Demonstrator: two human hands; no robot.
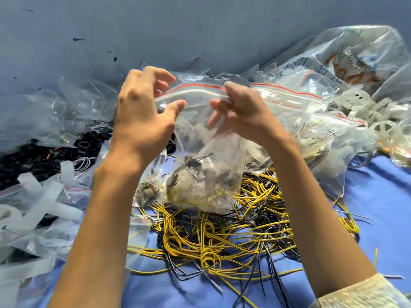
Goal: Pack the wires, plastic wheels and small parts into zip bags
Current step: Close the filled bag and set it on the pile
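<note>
I hold a clear zip bag (198,121) with a red line along its top up in front of me. My left hand (142,112) pinches its upper left edge between thumb and fingers. My right hand (240,110) grips the upper right edge, fingers curled on the plastic. Yellow and black wires and small grey parts fill the bottom of the bag. Under it lies a loose tangle of yellow and black wires (222,238) on the blue cloth. White plastic wheels (364,107) lie at the right.
Black small parts (44,156) are heaped at the left, with translucent plastic strips (44,201) and empty bags in front of them. A large printed plastic bag (347,61) and more zip bags sit at the back right. A blue wall rises behind.
</note>
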